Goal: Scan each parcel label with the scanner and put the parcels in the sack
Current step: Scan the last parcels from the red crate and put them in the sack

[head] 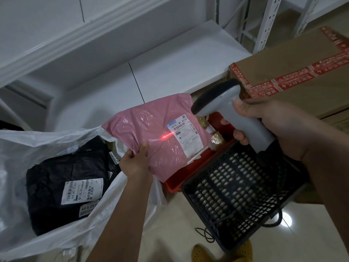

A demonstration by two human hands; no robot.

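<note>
Pink plastic wraps the parcel (160, 133) that the left hand (134, 163) pinches at its lower edge, thumb on top, above the white sack (22, 148) and a red tray (175, 183). Fingers of the right hand (279, 127) curl round the grey scanner (226, 104), whose red beam (167, 135) lies just left of the white label (186, 135). Inside the sack rests a black parcel (62, 173). A black basket (236, 195) sits below the scanner.

Black mesh basket (236, 201), red tray (175, 181), taped cardboard box (294, 72), white shelving (160, 72)
</note>
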